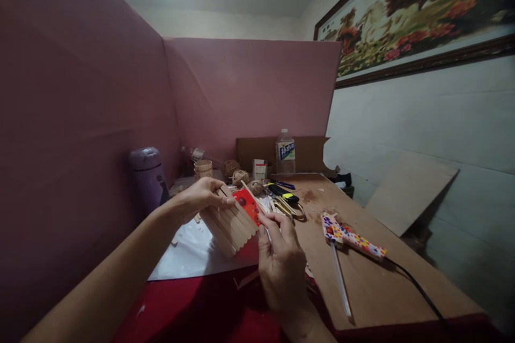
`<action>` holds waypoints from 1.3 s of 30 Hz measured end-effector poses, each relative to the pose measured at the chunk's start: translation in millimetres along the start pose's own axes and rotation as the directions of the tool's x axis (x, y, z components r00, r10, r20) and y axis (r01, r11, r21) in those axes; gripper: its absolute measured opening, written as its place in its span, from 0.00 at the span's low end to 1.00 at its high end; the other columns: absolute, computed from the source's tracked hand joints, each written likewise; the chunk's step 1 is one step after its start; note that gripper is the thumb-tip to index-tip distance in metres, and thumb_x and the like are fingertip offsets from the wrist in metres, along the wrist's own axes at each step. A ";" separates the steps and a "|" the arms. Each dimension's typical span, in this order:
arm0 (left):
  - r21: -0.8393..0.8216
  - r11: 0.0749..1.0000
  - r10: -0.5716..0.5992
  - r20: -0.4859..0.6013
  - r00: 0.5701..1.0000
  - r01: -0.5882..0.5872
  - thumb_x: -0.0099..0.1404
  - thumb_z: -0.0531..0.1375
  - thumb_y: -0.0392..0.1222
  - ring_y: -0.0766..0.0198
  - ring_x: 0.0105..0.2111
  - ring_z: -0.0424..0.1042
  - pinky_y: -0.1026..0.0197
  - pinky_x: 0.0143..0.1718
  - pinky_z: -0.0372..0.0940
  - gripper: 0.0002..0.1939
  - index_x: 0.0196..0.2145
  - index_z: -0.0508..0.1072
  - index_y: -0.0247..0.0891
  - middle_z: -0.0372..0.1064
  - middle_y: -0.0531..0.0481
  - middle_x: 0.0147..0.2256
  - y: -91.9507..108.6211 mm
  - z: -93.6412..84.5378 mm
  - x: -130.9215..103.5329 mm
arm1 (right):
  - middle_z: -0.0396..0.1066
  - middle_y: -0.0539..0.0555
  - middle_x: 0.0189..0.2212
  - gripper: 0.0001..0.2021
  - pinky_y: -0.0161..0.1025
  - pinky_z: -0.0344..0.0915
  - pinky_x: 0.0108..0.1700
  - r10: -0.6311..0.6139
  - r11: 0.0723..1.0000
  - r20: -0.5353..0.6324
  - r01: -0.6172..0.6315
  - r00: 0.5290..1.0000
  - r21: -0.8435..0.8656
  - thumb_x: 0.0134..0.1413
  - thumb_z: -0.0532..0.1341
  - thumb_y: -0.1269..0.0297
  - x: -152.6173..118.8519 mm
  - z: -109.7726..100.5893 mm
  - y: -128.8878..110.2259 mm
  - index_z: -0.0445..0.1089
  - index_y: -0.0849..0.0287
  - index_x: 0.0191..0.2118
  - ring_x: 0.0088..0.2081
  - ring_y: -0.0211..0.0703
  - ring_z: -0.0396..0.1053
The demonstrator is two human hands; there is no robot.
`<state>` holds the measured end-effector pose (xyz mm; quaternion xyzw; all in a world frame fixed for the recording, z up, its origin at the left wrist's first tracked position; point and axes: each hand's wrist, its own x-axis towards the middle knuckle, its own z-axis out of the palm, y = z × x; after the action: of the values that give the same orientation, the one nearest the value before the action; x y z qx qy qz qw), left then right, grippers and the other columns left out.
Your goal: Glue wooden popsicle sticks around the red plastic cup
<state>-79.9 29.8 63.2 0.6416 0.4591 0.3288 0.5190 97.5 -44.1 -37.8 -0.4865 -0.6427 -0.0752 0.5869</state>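
My left hand [211,193] grips the upper end of a panel of craft sticks [229,225] laid side by side, with rounded ends. A red card [246,204] with printed pictures shows along the panel's right side. My right hand [281,257] is closed in a pinch at the lower right corner of the red card, on a single craft stick [250,193] that runs along the card's right edge. Whether that stick touches the card cannot be told. The right fingertips are partly hidden.
A flower-patterned glue gun [354,238] with a glue stick and black cord lies on the brown board [386,295]. Behind the hands are scissors [295,209], a yellow-black cutter [284,193], twine balls [240,177] and a plastic bottle [285,153]. A purple flask [148,177] stands left.
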 end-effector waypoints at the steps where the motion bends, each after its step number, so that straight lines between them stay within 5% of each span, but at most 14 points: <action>1: -0.002 1.000 -0.004 0.000 1.000 0.004 0.43 0.72 0.45 0.63 0.25 0.72 0.60 0.30 0.65 0.18 0.27 0.72 0.32 0.73 0.48 0.25 0.7 0.5 0.5 | 0.68 0.59 0.42 0.14 0.45 0.69 0.43 0.000 1.000 0.001 0.000 1.000 0.001 0.62 0.52 0.70 -0.5 -0.4 -0.4 0.72 0.59 0.47 0.43 0.48 0.69; 12: -0.042 0.999 -0.021 -0.023 1.000 0.020 0.40 0.72 0.41 0.64 0.22 0.71 0.62 0.27 0.64 0.15 0.23 0.73 0.32 0.73 0.48 0.22 0.8 2.4 2.3 | 0.67 0.60 0.44 0.13 0.45 0.64 0.48 0.062 0.988 -0.012 -0.060 0.998 0.140 0.63 0.50 0.69 -4.9 -2.4 -1.7 0.69 0.60 0.47 0.47 0.48 0.66; 15: -0.067 0.998 -0.015 -0.037 0.999 0.013 0.40 0.72 0.41 0.66 0.21 0.70 0.63 0.26 0.63 0.15 0.22 0.72 0.32 0.72 0.50 0.21 -0.6 2.3 2.4 | 0.68 0.57 0.37 0.09 0.41 0.63 0.44 0.150 0.956 -0.029 -0.138 0.988 0.259 0.63 0.50 0.66 -7.9 -5.5 -3.1 0.67 0.60 0.38 0.41 0.45 0.67; 19: -0.096 0.995 -0.005 -0.045 0.999 0.001 0.40 0.71 0.40 0.66 0.22 0.70 0.65 0.25 0.62 0.14 0.23 0.73 0.33 0.72 0.50 0.21 -2.8 3.9 4.2 | 0.63 0.48 0.23 0.13 0.35 0.57 0.29 0.284 0.876 0.162 -0.324 0.945 0.358 0.63 0.51 0.60 -10.5 -6.9 -4.5 0.64 0.57 0.29 0.26 0.39 0.61; 23: -0.097 0.995 0.002 -0.036 0.999 -0.006 0.41 0.71 0.40 0.67 0.21 0.70 0.66 0.24 0.60 0.13 0.24 0.73 0.33 0.72 0.50 0.21 -3.5 7.3 5.0 | 0.59 0.46 0.21 0.15 0.34 0.53 0.26 0.343 0.767 0.306 -0.453 0.888 0.455 0.63 0.50 0.56 -9.6 -5.4 -5.2 0.61 0.57 0.27 0.24 0.37 0.57; 33: -0.095 0.995 0.014 -0.003 1.000 -0.014 0.41 0.72 0.42 0.66 0.22 0.70 0.64 0.28 0.64 0.16 0.26 0.73 0.32 0.73 0.49 0.23 -2.8 11.6 2.1 | 0.58 0.47 0.21 0.19 0.35 0.57 0.27 0.431 0.525 0.432 -0.610 0.792 0.594 0.61 0.50 0.50 -6.0 -6.7 -6.1 0.58 0.56 0.24 0.24 0.38 0.56; 39: -0.103 0.994 0.042 0.032 0.999 -0.039 0.43 0.72 0.43 0.64 0.26 0.72 0.62 0.32 0.65 0.17 0.28 0.73 0.33 0.75 0.48 0.26 -6.9 11.1 4.5 | 0.60 0.48 0.20 0.19 0.34 0.58 0.25 0.421 0.489 0.460 -0.623 0.781 0.610 0.60 0.51 0.49 -4.9 -8.2 -8.1 0.60 0.56 0.24 0.22 0.38 0.58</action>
<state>-69.9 30.3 53.6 0.6286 0.4197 0.3515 0.5523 96.5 -56.5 -35.6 -0.3854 -0.5039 0.4349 0.6392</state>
